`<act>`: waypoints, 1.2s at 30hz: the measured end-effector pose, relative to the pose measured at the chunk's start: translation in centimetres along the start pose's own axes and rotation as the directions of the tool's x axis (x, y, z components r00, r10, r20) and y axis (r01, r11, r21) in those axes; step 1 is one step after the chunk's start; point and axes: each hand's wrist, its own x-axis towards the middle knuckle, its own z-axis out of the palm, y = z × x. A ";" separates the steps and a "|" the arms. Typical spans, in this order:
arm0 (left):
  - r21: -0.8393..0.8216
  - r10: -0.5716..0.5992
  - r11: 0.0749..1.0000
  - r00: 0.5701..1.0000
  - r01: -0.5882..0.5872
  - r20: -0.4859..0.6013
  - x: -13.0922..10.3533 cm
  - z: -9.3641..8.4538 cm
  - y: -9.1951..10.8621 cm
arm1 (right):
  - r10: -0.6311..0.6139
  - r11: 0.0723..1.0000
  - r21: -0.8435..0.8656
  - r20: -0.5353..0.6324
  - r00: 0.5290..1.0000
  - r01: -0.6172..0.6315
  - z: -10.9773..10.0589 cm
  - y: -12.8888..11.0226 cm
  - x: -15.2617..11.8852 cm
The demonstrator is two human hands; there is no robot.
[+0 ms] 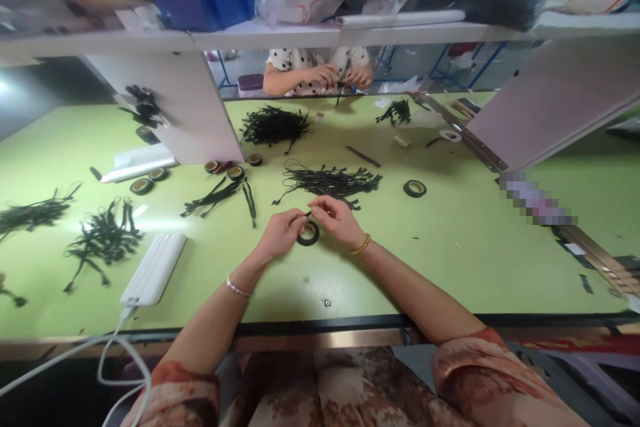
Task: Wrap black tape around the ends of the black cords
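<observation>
Black piece (pixel 308 214) sits pinched between 2 hands (pixel 283 232) (pixel 340 220), near a tape roll (pixel 314 239).

A small dark piece (pixel 308 214) is pinched between the fingertips of the left hand (pixel 285 231) and right hand (pixel 341 219), mostly hidden by them. Just below, a tan-cored black tape roll (pixel 317 235) is seen. Beyond, thin black cables (pixel 333 180) with small end connectors are spread loosely, mostly crosswise, on the green tabletop (pixel 450 260)
</observation>
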 end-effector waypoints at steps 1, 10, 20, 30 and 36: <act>0.001 0.003 1.000 1.000 -0.003 0.009 0.0 0.0 0.0 | -0.031 0.998 -0.057 0.019 0.999 0.032 -0.1 0.0 -0.1; 0.028 0.077 0.996 0.994 -0.079 0.076 -0.4 0.4 0.6 | -0.042 0.991 -0.131 -0.084 0.996 0.031 0.3 0.9 -0.1; -0.253 -0.011 0.966 0.982 0.060 0.190 0.1 0.4 -0.4 | 0.021 0.989 0.141 0.156 0.987 -0.043 -0.6 0.5 0.3; 0.021 0.007 1.000 0.985 -0.011 0.171 -0.3 0.8 0.3 | -0.237 0.905 -0.386 -0.104 0.966 0.180 -1.1 0.8 0.3; -0.053 -0.041 0.998 0.994 0.046 0.096 0.5 -1.8 -0.6 | -0.128 0.971 -0.212 -0.069 0.989 0.111 -1.4 1.3 0.5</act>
